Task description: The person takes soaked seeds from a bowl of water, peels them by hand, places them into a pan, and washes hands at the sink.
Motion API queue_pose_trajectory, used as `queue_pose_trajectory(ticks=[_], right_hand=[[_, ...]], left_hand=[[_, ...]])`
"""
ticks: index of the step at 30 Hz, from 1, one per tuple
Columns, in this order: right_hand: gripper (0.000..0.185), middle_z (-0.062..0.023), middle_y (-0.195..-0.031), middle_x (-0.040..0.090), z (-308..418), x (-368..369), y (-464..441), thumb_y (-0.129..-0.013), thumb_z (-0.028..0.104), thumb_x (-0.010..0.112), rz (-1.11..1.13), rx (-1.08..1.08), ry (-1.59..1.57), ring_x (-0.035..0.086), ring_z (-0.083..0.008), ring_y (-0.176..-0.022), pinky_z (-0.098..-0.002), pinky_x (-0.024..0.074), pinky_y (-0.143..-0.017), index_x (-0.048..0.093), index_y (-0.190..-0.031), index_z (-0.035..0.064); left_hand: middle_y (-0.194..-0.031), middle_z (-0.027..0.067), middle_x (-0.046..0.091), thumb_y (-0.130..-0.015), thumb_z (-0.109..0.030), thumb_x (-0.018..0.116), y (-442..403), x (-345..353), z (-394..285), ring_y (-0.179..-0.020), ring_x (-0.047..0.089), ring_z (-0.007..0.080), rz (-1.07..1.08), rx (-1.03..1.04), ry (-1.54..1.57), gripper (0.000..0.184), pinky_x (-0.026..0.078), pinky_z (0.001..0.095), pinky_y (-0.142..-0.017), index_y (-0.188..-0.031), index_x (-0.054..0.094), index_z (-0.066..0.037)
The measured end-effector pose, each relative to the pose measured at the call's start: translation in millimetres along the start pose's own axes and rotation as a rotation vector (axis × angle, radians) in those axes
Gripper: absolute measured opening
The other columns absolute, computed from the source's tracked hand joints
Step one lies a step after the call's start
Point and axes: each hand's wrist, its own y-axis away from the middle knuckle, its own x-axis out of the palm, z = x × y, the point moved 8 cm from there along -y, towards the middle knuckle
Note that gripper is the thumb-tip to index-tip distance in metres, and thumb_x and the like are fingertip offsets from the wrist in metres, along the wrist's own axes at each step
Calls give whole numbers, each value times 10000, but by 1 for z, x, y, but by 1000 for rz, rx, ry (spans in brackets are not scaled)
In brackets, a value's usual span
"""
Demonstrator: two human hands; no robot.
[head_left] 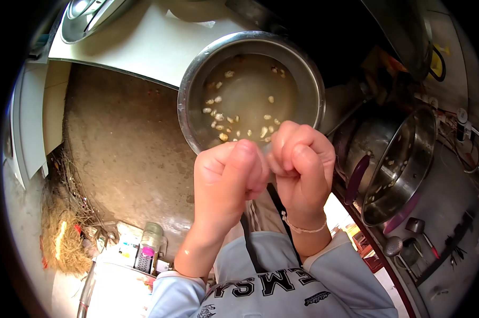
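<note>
Silver metal forms the round, wide-rimmed basin (184,108) in which slightly cloudy, brownish water (250,93) is held; by its rim the white, flat surface (138,47) is partly covered. Small, rounded, cream-yellow pieces (218,117) are seen in the water, mostly gathered toward the near and left side, with a few near the far right wall. The bare left hand (226,177) and the bare right hand (303,164), on whose wrist a thin, pale bracelet (305,229) is worn, are held side by side at the near rim. On both, the fingers are curled in and pressed together; whether a piece is pinched between them cannot be told.

The step in hand is judged to be fine handling of the pieces with both hands. For this, the fists are best kept over the water, so that anything dropped is caught. A light grip should be used, since wet pieces are likely to slip, and sleeves should be kept clear of the rim.
</note>
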Motion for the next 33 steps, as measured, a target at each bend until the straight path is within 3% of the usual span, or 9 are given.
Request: queue_pose_trajectory(ticks=[4, 7, 9, 13, 15, 18, 23, 28, 33], right_hand=[[298, -7, -528, 378, 2, 3, 0, -867, 144, 370, -5, -72, 53, 308, -47, -464, -172, 239, -412, 439, -617, -2], [445, 14, -499, 333, -5, 2, 0, -895, 338, 294, 1, 75, -159, 256, -35, -411, -173, 200, -376, 455, -656, 0], [512, 35, -477, 296, -11, 10, 3, -875, 444, 233, 108, 204, -221, 221, -25, -391, -177, 180, -356, 467, -828, -9], [496, 63, -451, 281, -8, 8, 6, -881, 425, 239, -1, 275, -185, 229, -17, -394, -161, 189, -371, 340, -1099, -9], [488, 61, -471, 307, -6, 8, 6, -882, 422, 241, -29, 276, -74, 239, -11, -405, -153, 191, -381, 351, -1094, -3], [460, 57, -514, 354, -5, 6, 7, -885, 410, 247, -75, 309, 67, 256, -2, -428, -144, 198, -397, 370, -1078, 11], [359, 50, -595, 399, -11, 2, 13, -895, 353, 276, -25, 401, -26, 283, 6, -482, -140, 225, -423, 397, -997, 31], [174, 14, -683, 429, -2, 9, 14, -887, 205, 360, 41, 221, -1, 318, 0, -558, -137, 258, -466, 388, -897, 34], [163, 14, -675, 417, 3, 12, 17, -882, 193, 367, 33, 127, 222, 319, -9, -556, -138, 254, -465, 376, -905, 32]], left_hand=[[-502, 29, 421, -882, -231, 376, 4, 3, -1, -435, 353, 72, -41, 63, -68, 401, 253, 195, -394, -534, 407, -35], [-512, 22, 429, -880, -214, 382, 8, -2, -1, -445, 363, 59, -121, 50, -72, 355, 258, 182, -395, -589, 445, -21], [-518, 19, 433, -876, -194, 395, 9, -4, -3, -452, 365, 51, -137, 57, -63, 309, 262, 175, -398, -635, 465, -15], [-579, 13, 492, -829, -64, 459, 11, 9, -14, -489, 414, 42, -78, 164, -162, 72, 326, 161, -438, -854, 491, -5], [-672, 32, 577, -798, -9, 491, 11, 22, -22, -557, 512, 62, 14, 251, -380, 153, 404, 170, -510, -950, 501, 4], [-721, 66, 602, -780, 5, 510, 13, 31, -25, -678, 596, 109, 13, 252, -630, 91, 453, 199, -572, -862, 548, 9], [-701, 65, 598, -767, 42, 503, 11, 30, -29, -650, 601, 114, -14, 322, -680, 92, 468, 200, -545, -844, 548, 19], [-624, 52, 576, -758, 52, 508, 12, 21, -30, -610, 590, 95, -52, 270, -503, 29, 455, 180, -519, -776, 527, 39], [-617, 45, 579, -766, 30, 502, 8, 17, -33, -592, 580, 80, -69, 157, -532, 37, 422, 160, -497, -739, 527, 28]])
